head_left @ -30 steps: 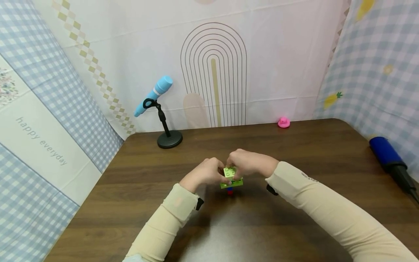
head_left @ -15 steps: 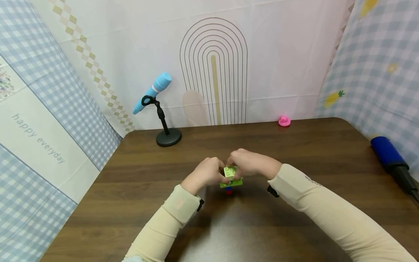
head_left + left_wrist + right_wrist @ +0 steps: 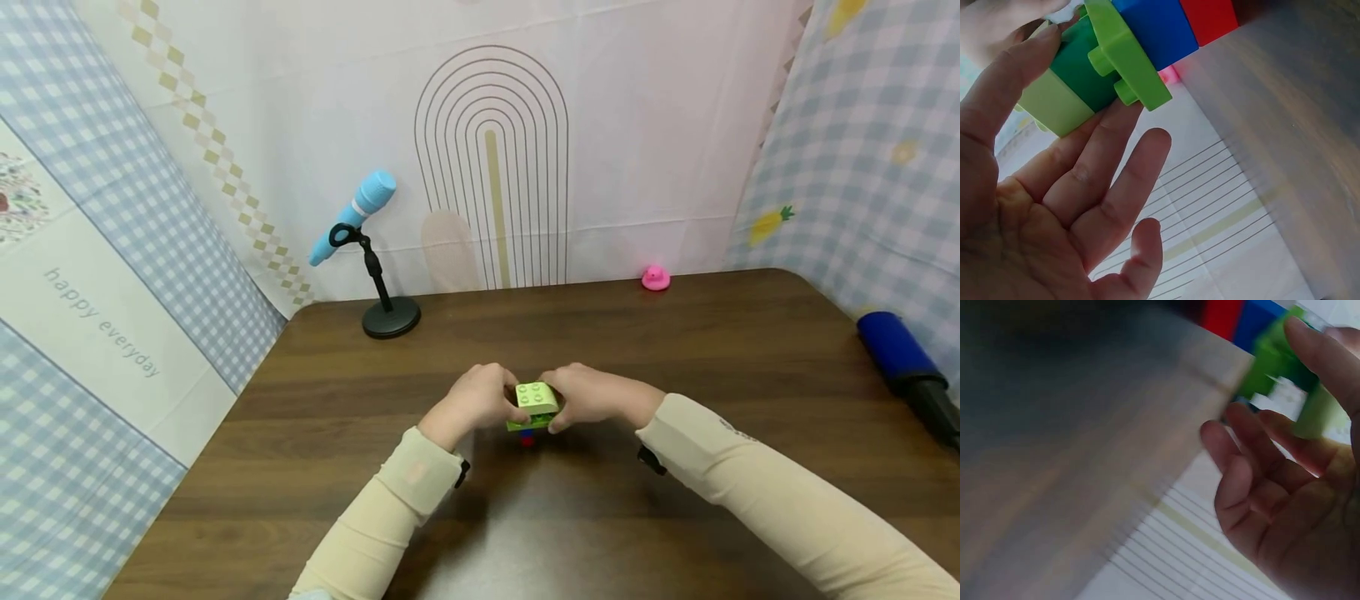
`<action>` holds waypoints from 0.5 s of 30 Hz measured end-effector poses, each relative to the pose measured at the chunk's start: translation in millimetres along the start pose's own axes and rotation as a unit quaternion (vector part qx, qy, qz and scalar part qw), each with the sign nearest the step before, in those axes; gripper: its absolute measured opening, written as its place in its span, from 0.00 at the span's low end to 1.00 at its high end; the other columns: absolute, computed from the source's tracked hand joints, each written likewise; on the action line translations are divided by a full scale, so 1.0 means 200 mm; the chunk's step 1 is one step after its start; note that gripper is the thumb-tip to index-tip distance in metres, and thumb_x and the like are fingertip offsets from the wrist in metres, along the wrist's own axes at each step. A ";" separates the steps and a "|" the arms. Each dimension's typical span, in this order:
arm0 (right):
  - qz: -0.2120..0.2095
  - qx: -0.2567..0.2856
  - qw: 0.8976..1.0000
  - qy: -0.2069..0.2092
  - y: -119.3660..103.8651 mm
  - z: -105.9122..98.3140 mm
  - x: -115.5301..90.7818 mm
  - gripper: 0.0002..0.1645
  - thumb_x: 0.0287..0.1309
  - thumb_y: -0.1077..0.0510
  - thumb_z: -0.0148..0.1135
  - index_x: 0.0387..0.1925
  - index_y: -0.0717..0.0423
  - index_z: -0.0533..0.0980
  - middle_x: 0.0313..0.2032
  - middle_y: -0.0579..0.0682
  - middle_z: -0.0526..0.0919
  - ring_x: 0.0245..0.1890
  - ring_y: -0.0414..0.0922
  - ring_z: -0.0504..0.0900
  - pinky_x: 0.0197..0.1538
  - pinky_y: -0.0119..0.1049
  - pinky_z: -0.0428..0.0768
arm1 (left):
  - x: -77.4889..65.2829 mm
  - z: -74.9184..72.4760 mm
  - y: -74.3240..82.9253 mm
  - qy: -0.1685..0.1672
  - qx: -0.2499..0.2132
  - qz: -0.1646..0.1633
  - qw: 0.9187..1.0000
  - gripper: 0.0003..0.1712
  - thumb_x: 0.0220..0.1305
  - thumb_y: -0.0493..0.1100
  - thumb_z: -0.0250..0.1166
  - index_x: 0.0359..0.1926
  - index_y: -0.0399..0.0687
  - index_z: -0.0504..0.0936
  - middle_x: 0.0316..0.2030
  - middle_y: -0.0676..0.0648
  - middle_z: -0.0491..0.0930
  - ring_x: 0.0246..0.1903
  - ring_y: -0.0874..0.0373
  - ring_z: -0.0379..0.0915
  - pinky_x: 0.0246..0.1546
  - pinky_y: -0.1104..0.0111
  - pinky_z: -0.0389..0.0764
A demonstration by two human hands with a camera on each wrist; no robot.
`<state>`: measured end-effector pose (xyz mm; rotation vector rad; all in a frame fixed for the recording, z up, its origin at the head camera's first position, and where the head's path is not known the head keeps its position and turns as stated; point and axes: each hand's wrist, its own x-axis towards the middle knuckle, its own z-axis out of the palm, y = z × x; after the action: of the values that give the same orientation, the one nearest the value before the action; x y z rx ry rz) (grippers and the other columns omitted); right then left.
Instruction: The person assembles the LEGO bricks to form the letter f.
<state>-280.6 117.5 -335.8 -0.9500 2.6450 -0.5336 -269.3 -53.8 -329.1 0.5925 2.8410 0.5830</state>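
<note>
A small stack of toy building bricks stands on the wooden table [image 3: 300, 433]. From the bottom up it has a red brick [image 3: 1210, 19], a blue brick [image 3: 1159, 31], a lime studded plate [image 3: 1132, 59], a dark green brick [image 3: 1085, 65] and a pale green curved brick [image 3: 535, 398] on top. My left hand [image 3: 477, 402] pinches the upper bricks from the left, thumb in front and fingers behind. At the stack's right end is my right hand [image 3: 596, 396], its thumb and fingers spread apart around the curved brick's end; its wrist view is blurred.
A blue toy microphone [image 3: 367, 200] sits in a black stand [image 3: 392, 317] at the back left. A pink toy duck [image 3: 656, 278] rests at the back edge. A blue-and-black cylindrical object [image 3: 903, 358] lies at the right edge, beside patterned cloth walls [image 3: 637, 125].
My right hand has slid to the right along the stack, uncovering more of the curved brick's top. The left hand and the stack have stayed nearly in place.
</note>
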 end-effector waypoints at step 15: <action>0.035 0.056 0.997 0.049 0.08 0.07 -0.01 0.19 0.36 0.56 0.71 0.31 0.58 0.73 0.24 0.44 0.74 0.24 0.39 0.71 0.28 0.33 0.70 | 0.00 0.07 -0.05 -0.010 0.015 -0.003 1.000 0.20 0.40 0.47 0.71 0.37 0.46 0.80 0.27 0.55 0.76 0.25 0.62 0.68 0.30 0.69 0.70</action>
<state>-283.2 127.2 -354.4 -0.8156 2.6897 -0.7195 -269.7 -57.8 -345.1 0.5925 2.8358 0.5314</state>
